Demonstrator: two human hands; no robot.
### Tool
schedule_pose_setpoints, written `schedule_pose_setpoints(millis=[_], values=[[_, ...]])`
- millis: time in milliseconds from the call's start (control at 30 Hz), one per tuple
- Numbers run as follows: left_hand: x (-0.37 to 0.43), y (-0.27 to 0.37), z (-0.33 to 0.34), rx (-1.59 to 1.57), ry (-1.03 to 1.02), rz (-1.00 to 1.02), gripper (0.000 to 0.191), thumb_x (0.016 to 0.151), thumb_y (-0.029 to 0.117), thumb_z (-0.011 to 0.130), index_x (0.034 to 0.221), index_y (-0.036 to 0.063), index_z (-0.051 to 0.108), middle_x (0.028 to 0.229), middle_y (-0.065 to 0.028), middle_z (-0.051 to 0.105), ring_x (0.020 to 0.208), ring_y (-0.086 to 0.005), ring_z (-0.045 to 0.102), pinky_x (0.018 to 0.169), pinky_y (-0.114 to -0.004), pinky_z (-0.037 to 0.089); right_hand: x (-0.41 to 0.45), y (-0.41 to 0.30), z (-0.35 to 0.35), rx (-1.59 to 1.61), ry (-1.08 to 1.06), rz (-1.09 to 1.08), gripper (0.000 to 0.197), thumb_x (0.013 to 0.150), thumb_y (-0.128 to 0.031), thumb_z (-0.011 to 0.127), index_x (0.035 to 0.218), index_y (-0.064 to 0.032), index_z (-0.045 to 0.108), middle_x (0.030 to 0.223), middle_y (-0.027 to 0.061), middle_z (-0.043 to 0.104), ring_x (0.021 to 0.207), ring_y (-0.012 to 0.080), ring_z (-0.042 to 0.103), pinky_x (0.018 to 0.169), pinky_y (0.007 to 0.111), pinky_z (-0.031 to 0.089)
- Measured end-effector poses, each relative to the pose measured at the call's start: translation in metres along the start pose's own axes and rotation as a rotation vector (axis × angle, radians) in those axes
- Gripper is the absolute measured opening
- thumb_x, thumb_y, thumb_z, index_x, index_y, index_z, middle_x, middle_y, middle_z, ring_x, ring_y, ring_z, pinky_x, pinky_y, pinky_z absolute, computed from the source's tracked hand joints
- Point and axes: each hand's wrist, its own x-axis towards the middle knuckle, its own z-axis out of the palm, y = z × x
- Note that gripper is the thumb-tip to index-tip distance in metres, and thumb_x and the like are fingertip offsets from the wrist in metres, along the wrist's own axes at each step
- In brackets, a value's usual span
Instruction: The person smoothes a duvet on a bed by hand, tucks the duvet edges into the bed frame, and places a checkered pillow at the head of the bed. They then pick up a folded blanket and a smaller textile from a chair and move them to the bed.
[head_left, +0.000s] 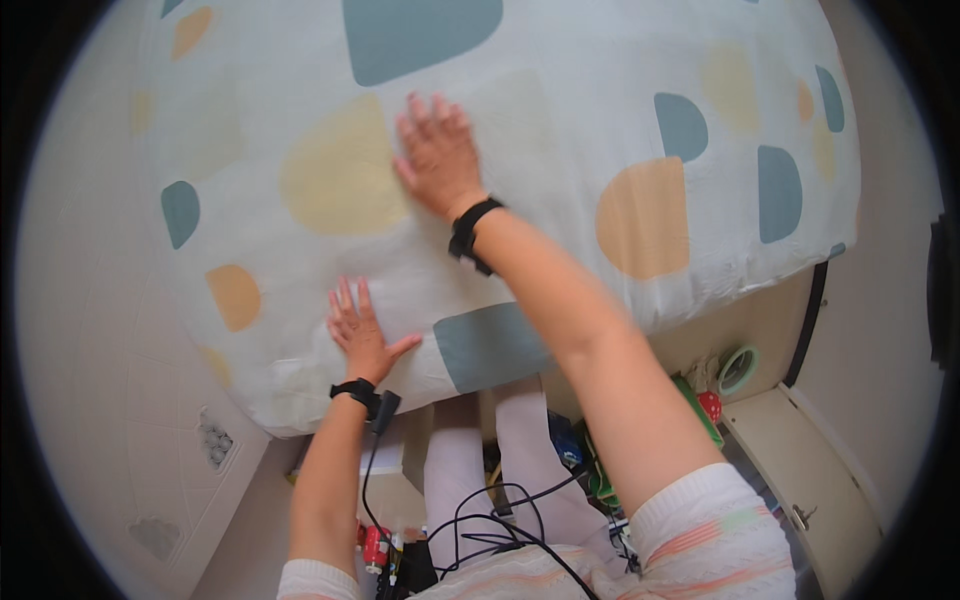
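A pale bed sheet or cover, printed with blue-grey, yellow and orange rounded shapes, spreads over a bed-like surface in front of me. My left hand lies palm down near its front edge, thumb stuck out to the right. Further in, beside a large yellow print, my right hand presses flat on the fabric, its fingers a little apart and slightly blurred. Neither hand grips anything. Black straps circle both wrists; a black plug with a cable hangs at the left one. Soft wrinkles show in the cloth around the hands.
Loops of black cable cross my lap and legs. At the lower right stands a pale cabinet door with a key in it. A mint-green ring and a red dotted item sit nearby. A red bottle is lower left.
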Motion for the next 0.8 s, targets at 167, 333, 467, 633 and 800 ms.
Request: schedule_pose_setpoints(millis=[167, 333, 467, 633, 800], values=[[-0.009, -0.038, 0.007, 0.063, -0.074, 0.117, 0.146, 0.044, 0.058, 0.087, 0.153, 0.0118, 0.003, 0.158, -0.0229, 0.001, 0.144, -0.0442, 0.001, 0.112, -0.061, 0.005, -0.124, 0.148, -0.082, -0.255, 0.205, 0.259, 0.057, 0.087, -0.031, 0.058, 0.136, -0.0078, 0.044, 0.144, 0.0159, 0.040, 0.136, 0.0353, 0.032, 0.115, 0.047, 0.023], [-0.009, -0.039, 0.008, 0.039, -0.022, 0.134, 0.144, 0.042, 0.063, 0.084, 0.153, 0.0117, 0.007, 0.157, -0.0223, 0.004, 0.144, -0.0434, 0.002, 0.113, -0.060, 0.003, -0.346, 0.207, -0.174, -0.462, 0.013, 0.797, 0.052, 0.094, -0.029, 0.047, 0.138, -0.0018, 0.042, 0.144, 0.0208, 0.042, 0.135, 0.0359, 0.036, 0.114, 0.044, 0.026], [-0.008, -0.024, 0.003, -0.011, -0.030, 0.151, 0.138, 0.047, 0.064, 0.082, 0.153, 0.0111, 0.011, 0.157, -0.0211, 0.008, 0.144, -0.0410, 0.004, 0.114, -0.058, 0.005, -0.432, 0.213, -0.230, -0.709, -0.094, 1.908, 0.043, 0.092, -0.028, 0.051, 0.120, 0.0037, 0.058, 0.125, 0.0240, 0.057, 0.117, 0.0392, 0.053, 0.099, 0.047, 0.042], [-0.043, -0.065, 0.008, 0.031, 0.088, -0.046, 0.127, 0.056, 0.067, 0.076, 0.152, 0.0109, 0.014, 0.157, -0.0191, 0.010, 0.144, -0.0392, 0.006, 0.114, -0.057, 0.007, -0.250, 0.190, -0.198, -0.493, 0.003, 0.566, 0.039, 0.091, -0.015, 0.056, 0.126, -0.0002, 0.052, 0.136, 0.0174, 0.047, 0.126, 0.0347, 0.045, 0.106, 0.044, 0.035], [-0.120, -0.134, 0.032, 0.092, 0.310, -0.474, 0.098, 0.081, 0.066, 0.058, 0.153, 0.0154, 0.015, 0.158, -0.0157, 0.008, 0.145, -0.0387, 0.005, 0.114, -0.058, 0.005, -0.042, 0.125, -0.095, -0.262, 0.098, 0.065, 0.042, 0.088, -0.020, 0.062, 0.126, -0.0043, 0.055, 0.139, 0.0156, 0.048, 0.127, 0.0320, 0.044, 0.107, 0.043, 0.033]])
